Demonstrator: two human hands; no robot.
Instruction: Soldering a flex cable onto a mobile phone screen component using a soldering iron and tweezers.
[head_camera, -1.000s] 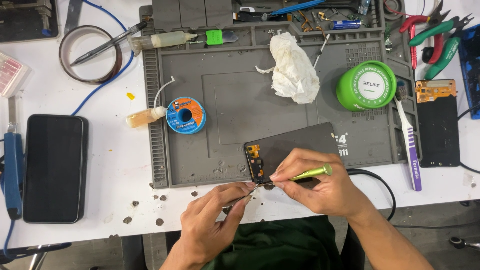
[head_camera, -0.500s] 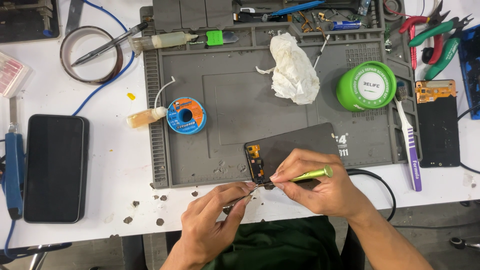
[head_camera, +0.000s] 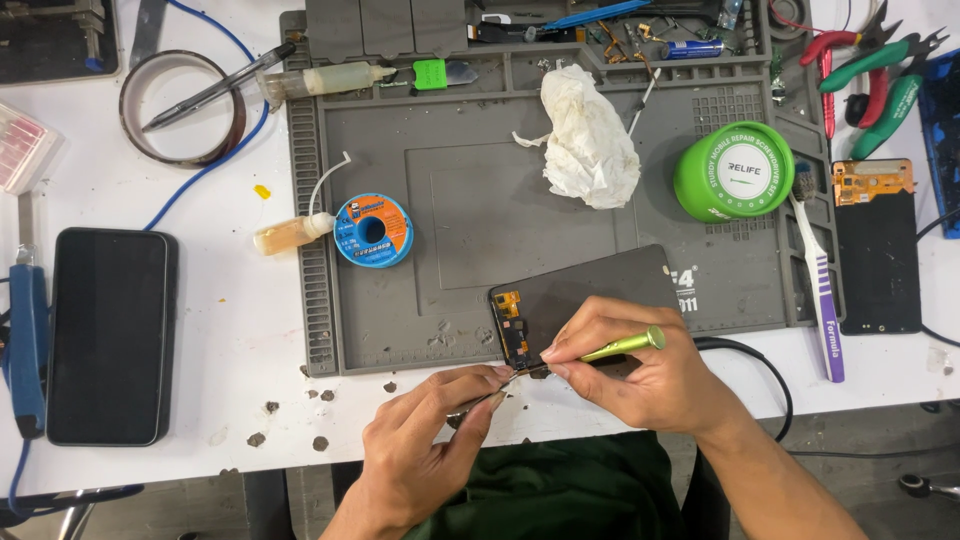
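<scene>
A dark phone display panel (head_camera: 600, 285) with an orange flex part at its left end lies at the near edge of the grey repair mat (head_camera: 480, 200). My right hand (head_camera: 640, 365) grips a yellow-green screwdriver (head_camera: 622, 346), its tip down at the panel's near-left corner. My left hand (head_camera: 425, 440) pinches metal tweezers (head_camera: 480, 397), whose tips meet the same corner. Both hands hover over the mat's front edge.
On the mat sit a crumpled white tissue (head_camera: 588, 140), a blue-orange solder spool (head_camera: 372, 230), a small glue bottle (head_camera: 290, 235) and a green round case (head_camera: 733, 170). A black phone (head_camera: 110, 335) lies left; a toothbrush (head_camera: 822, 290), another screen (head_camera: 878, 250) and pliers (head_camera: 880, 60) lie right.
</scene>
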